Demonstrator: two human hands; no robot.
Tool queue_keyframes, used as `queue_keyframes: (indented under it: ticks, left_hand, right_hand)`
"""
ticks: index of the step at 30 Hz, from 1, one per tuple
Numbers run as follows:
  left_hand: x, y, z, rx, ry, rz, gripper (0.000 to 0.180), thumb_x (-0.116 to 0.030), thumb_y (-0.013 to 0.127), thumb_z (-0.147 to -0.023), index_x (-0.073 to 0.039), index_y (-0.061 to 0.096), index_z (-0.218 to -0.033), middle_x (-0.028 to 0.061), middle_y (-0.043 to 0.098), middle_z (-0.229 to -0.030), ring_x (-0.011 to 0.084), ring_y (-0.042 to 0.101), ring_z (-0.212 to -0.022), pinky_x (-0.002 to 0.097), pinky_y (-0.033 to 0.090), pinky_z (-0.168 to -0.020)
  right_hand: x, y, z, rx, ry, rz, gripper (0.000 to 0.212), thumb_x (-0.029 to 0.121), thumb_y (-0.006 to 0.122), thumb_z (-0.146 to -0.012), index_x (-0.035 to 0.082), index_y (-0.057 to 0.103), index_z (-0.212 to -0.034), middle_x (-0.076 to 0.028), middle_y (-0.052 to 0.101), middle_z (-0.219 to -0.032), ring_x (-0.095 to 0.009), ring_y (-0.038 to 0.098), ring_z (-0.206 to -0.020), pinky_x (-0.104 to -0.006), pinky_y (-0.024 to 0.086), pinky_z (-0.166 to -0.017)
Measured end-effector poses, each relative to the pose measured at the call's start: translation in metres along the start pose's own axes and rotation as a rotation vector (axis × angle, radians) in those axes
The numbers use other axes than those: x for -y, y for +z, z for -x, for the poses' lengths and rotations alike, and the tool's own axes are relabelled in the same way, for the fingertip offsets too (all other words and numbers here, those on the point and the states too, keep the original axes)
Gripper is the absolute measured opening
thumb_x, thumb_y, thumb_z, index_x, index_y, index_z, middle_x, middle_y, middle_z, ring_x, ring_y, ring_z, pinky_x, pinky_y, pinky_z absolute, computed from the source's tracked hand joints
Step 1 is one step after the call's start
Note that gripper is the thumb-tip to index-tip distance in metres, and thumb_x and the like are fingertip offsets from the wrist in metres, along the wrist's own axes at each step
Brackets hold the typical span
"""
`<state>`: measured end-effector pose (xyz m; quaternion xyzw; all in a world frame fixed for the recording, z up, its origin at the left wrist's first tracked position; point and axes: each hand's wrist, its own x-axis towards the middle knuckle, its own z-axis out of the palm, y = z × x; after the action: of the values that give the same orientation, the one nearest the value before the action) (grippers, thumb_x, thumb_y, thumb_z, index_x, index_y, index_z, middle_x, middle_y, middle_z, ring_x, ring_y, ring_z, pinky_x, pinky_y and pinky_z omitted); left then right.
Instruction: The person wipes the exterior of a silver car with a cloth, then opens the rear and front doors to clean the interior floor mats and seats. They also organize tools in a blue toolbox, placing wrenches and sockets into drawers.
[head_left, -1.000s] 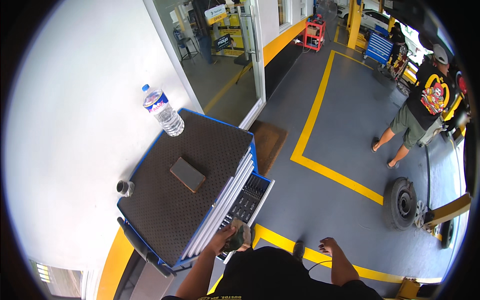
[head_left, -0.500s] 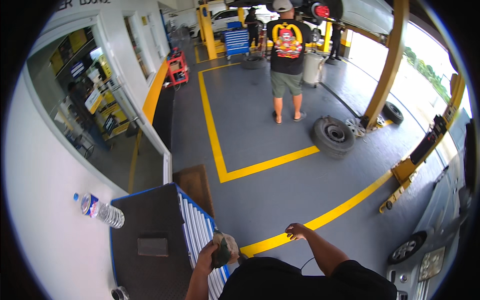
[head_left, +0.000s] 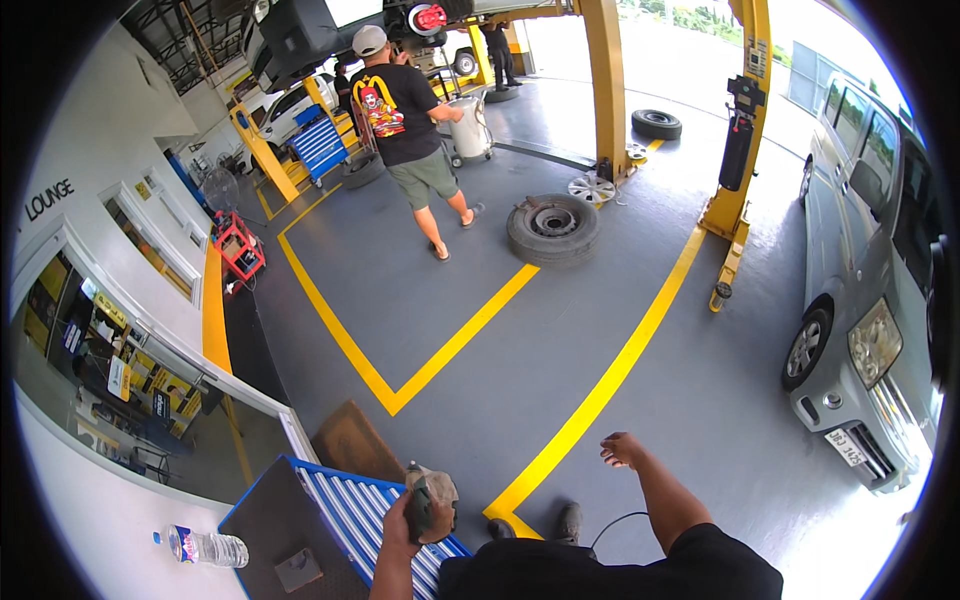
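My left hand (head_left: pixel 397 522) is closed around a crumpled beige and dark green bundle (head_left: pixel 436 498) that looks like a rag; anything wrapped inside is hidden. It is held up beside a blue-edged tool cabinet (head_left: pixel 352 508) with silver drawer fronts. Out to the right, over the grey floor, my right hand (head_left: pixel 622 450) hangs with its fingers loosely bent and apart. I see nothing in it. On the dark cabinet top lie a clear water bottle (head_left: pixel 215 549) with a blue cap and a flat dark rectangular object (head_left: pixel 298 570).
A brown mat (head_left: pixel 357 443) lies beyond the cabinet. Ahead, a person (head_left: pixel 395 125) in a black shirt walks near a wheel with its tyre (head_left: pixel 553 228) on the floor. A yellow lift post (head_left: pixel 740 150) and a silver van (head_left: pixel 860 300) stand right; a glass door (head_left: pixel 130 390) is left.
My view has swung to the right, bringing the van further in. The person ahead has turned and stepped on. My left hand still holds the bundle, now more upright.
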<state>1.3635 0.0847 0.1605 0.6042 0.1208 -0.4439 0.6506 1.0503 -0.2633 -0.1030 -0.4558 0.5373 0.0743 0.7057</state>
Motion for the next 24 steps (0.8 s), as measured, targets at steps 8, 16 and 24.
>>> queue_keyframes:
  ticks: [8, 16, 24]
  left_hand:
    - [0.009, 0.056, -0.016, 0.197, -0.218, 0.037, 0.034, -0.028, 0.053, -0.104, -0.001, 0.066, -0.120, 0.0143, 0.072, -0.112, 0.0289, 0.073, -0.100, 0.0451, 0.061, -0.090]
    - [0.028, 0.039, -0.059, 0.501, -0.449, 0.202, 0.033, -0.030, 0.056, -0.104, -0.006, 0.068, -0.123, 0.0108, 0.075, -0.112, 0.0287, 0.075, -0.099, 0.0493, 0.063, -0.085]
    - [0.098, 0.095, -0.065, 0.817, -0.719, 0.298, 0.054, -0.049, 0.048, -0.107, -0.013, 0.055, -0.146, 0.0130, 0.057, -0.149, 0.0372, 0.053, -0.137, 0.0593, 0.038, -0.119]
  right_hand:
    - [-0.088, -0.004, 0.034, -0.006, 0.058, -0.234, 0.030, 0.025, 0.067, -0.101, 0.006, 0.064, -0.124, -0.008, 0.073, -0.096, -0.019, 0.070, -0.073, -0.0339, 0.056, -0.061]
    - [-0.102, -0.003, 0.124, -0.199, -0.023, -0.230, 0.031, 0.026, 0.064, -0.102, 0.003, 0.066, -0.122, -0.010, 0.075, -0.100, -0.020, 0.072, -0.079, -0.0346, 0.057, -0.065]
    - [-0.070, 0.016, 0.251, -0.209, -0.112, -0.104, 0.037, 0.029, 0.063, -0.103, 0.002, 0.065, -0.127, -0.010, 0.074, -0.108, -0.018, 0.071, -0.092, -0.0333, 0.056, -0.077]
